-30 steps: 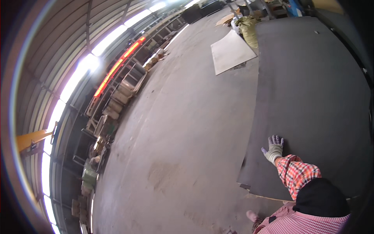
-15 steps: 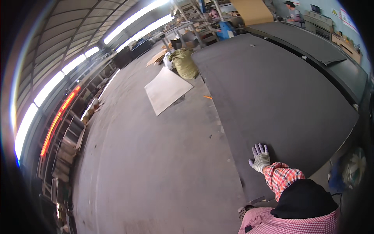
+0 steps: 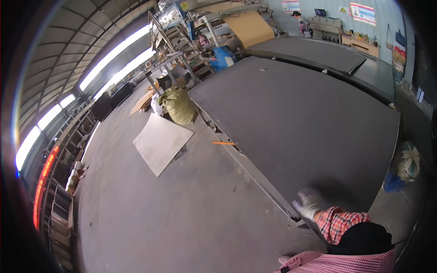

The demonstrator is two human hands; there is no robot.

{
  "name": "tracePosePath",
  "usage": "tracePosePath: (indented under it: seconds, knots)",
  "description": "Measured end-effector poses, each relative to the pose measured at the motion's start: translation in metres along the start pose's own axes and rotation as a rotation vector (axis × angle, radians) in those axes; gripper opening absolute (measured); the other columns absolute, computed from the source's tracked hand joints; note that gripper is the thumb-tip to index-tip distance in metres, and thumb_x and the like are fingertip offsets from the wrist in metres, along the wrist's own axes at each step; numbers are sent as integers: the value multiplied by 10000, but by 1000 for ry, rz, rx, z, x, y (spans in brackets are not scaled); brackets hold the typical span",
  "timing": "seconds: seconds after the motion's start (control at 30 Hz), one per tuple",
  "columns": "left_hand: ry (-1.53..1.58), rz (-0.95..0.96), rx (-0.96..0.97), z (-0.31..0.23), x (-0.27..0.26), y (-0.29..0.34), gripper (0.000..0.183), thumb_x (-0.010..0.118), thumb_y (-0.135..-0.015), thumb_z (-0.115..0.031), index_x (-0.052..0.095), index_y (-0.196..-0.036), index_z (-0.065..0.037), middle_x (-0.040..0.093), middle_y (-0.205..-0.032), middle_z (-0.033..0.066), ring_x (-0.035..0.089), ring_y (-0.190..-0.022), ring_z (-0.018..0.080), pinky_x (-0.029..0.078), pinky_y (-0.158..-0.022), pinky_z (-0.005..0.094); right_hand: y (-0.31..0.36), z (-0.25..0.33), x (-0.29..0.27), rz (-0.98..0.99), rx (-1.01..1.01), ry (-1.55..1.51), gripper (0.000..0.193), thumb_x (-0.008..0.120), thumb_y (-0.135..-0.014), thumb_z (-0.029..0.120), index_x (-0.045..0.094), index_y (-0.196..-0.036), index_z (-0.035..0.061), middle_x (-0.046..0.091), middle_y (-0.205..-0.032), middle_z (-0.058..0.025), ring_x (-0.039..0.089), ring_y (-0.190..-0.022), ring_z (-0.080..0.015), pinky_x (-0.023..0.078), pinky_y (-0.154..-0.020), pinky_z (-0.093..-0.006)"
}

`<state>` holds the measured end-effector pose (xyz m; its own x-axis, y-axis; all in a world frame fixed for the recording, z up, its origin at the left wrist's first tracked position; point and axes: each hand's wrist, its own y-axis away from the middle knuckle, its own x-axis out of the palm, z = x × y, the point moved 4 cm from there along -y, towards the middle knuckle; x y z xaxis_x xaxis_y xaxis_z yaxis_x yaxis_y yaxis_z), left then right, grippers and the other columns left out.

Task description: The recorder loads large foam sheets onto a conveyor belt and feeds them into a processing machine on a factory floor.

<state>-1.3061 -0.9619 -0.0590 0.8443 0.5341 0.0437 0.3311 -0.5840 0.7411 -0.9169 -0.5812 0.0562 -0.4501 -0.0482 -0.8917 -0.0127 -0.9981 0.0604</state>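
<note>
My right hand point(image 3: 307, 206) wears a pale knitted glove with lilac fingers, below a red plaid sleeve. It is at the near left corner of a large dark grey sheet point(image 3: 300, 118), which lies flat on a wide low table. The fingers look spread and hold nothing, though motion smears them. Whether the palm touches the sheet I cannot tell. A pink checked garment point(image 3: 346, 262) and a rounded black cloth point(image 3: 362, 239) fill the lower right. My left hand does not show.
Left of the table a pale board point(image 3: 162, 143) lies near a full olive sack point(image 3: 178, 105). An orange strip point(image 3: 223, 143) sticks out at the table's edge. Another dark sheet point(image 3: 314, 51) lies beyond, with a person point(image 3: 302, 25) behind it. A bagged bundle point(image 3: 409, 161) stands at right.
The view has swung to the right. My right hand has gone from lying flat with spread fingers on the sheet to a blurred, tilted pose nearer its corner.
</note>
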Motion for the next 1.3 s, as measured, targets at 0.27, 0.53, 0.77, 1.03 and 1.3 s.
tracePosePath:
  seconds: [0.27, 0.53, 0.77, 1.03, 1.3]
  knots:
    - [53, -98, -158, -51, -117, -130, 308, 481, -839, -135, 515, -1132, -46, 595, -903, 75, 567, -787, 163, 461, -693, 267, 19, 389, -135, -42, -1553, -1061, 328, 606, -782, 147, 473, -1068, 58, 509, -1055, -98, 504, -992, -261, 425, -811, -348]
    - [-131, 68, 21, -286, -76, -280, 278, 477, -840, -132, 527, -1103, -54, 595, -887, 69, 565, -792, 161, 462, -685, 266, -18, 561, -111, 256, -1736, -1096, 255, 506, -773, 273, 520, -764, 18, 553, -775, -162, 534, -763, -361, 444, -660, -419]
    - [-256, 248, 106, -419, -28, -387, 254, 474, -841, -130, 537, -1077, -61, 594, -873, 64, 563, -796, 160, 463, -679, 265, -122, 642, -73, 351, -1795, -987, 272, 525, -787, 302, 541, -806, 31, 582, -789, -151, 560, -751, -349, 463, -667, -429]
    - [-309, 168, 29, -510, -35, -494, 227, 470, -842, -127, 549, -1047, -69, 594, -856, 58, 562, -801, 158, 464, -672, 264, -269, 742, -33, 519, -1936, -868, 295, 546, -802, 337, 566, -855, 47, 615, -806, -139, 590, -736, -337, 486, -676, -440]
    - [-356, 133, -14, -589, -19, -612, 204, 466, -843, -124, 561, -1018, -78, 594, -840, 52, 560, -806, 157, 465, -664, 262, -487, 785, 120, 625, -1564, -361, 280, 539, -780, 304, 561, -841, 32, 594, -787, -147, 572, -737, -344, 468, -668, -432]
